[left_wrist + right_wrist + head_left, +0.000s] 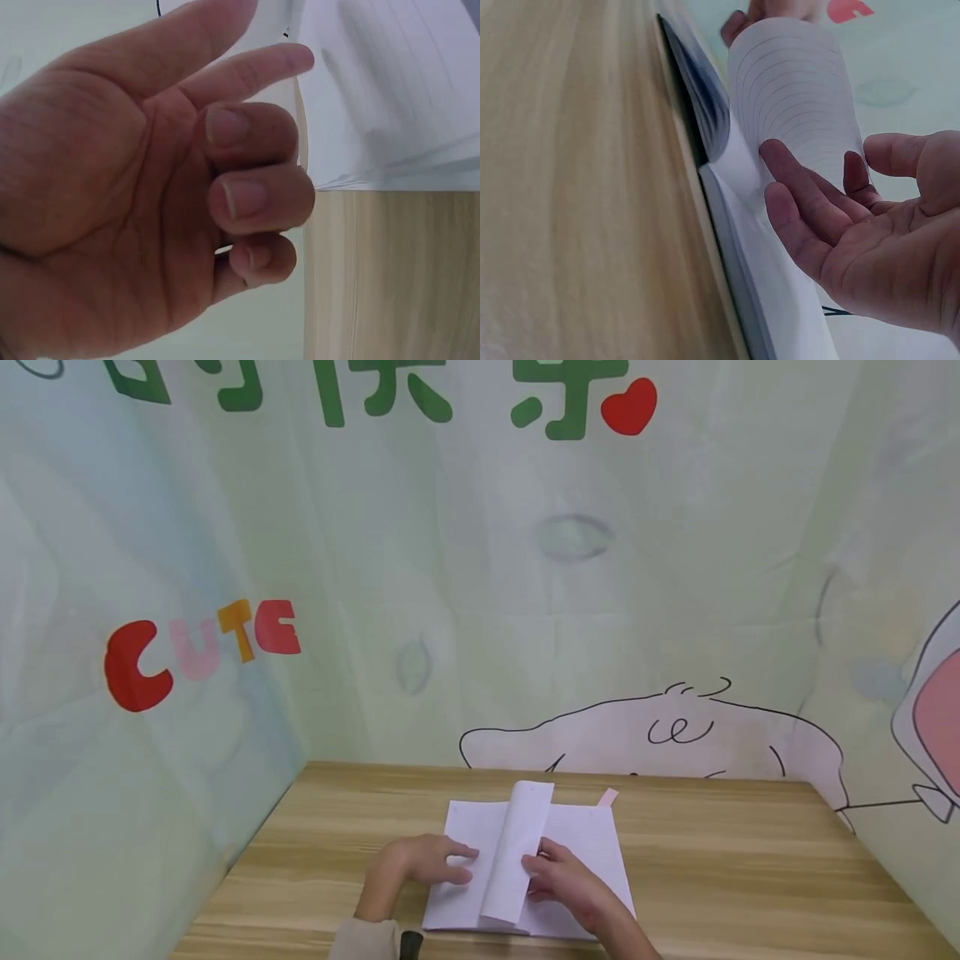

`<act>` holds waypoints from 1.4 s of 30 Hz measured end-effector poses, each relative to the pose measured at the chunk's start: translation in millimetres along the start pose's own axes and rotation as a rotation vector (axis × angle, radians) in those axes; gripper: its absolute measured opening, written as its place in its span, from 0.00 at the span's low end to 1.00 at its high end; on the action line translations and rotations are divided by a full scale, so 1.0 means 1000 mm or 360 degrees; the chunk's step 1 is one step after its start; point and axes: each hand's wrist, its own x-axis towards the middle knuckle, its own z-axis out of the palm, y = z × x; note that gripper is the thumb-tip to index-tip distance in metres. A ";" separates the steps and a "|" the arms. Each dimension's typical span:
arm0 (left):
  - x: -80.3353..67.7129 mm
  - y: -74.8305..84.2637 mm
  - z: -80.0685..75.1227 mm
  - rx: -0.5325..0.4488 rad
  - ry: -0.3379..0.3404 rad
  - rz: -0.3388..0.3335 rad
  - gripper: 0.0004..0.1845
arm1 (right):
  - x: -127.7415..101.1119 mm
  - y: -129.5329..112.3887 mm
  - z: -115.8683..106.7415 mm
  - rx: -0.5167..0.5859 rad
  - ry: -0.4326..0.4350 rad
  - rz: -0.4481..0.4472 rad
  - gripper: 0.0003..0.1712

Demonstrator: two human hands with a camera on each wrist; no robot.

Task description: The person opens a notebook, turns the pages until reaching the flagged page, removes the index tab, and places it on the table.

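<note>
The left hand (420,864) lies on the left page of the open white lined notebook (581,839), its outer fingers curled, gripping nothing. The right hand (562,877), fingers nearly straight, props up a curved upright lined page (517,852) on the light wooden table (750,860).

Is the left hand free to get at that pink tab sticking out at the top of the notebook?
Probably yes. The left hand only rests on the left page, gripping nothing. The pink tab lies beyond the arched page, so it would have to reach over that.
</note>
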 end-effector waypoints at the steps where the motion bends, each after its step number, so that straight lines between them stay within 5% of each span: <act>1: 0.000 0.000 0.000 -0.0008 0.0001 0.0027 0.23 | 0.000 0.001 0.001 -0.0005 0.0001 0.0004 0.25; 11: 0.006 0.007 0.001 -0.0147 0.0100 0.0352 0.30 | -0.001 0.005 0.005 -0.0054 -0.0001 0.0019 0.25; 22: 0.018 0.021 0.003 -0.0081 0.0257 0.0625 0.29 | 0.003 0.005 0.007 -0.0086 -0.0009 0.0042 0.17; 42: 0.021 0.025 0.009 -0.0106 0.0272 0.0624 0.27 | 0.001 0.004 0.010 -0.0075 -0.0112 -0.0011 0.30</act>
